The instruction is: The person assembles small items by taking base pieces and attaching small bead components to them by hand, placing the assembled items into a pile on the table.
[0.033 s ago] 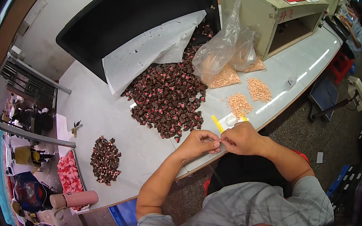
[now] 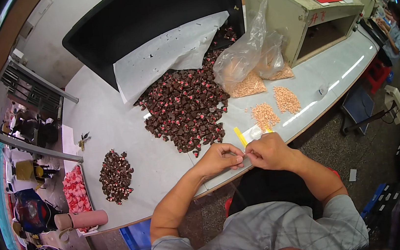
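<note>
My left hand and my right hand meet at the table's front edge. Thumb and fingers are pinched together on both, with the fingertips almost touching. Whatever small piece lies between them is too small to make out. Just beyond my right hand, a yellow strip lies beside a small clear item. Two little piles of peach-coloured bits, the nearer pile and the farther pile, sit past it. A large heap of dark brown pieces with pink spots spreads ahead of my left hand.
A black bin lies tipped behind the heap, with a white sheet at its mouth. Clear bags of peach bits stand by a green-grey box. Leftward are a smaller dark pile, a pink-filled tray and a pink bottle.
</note>
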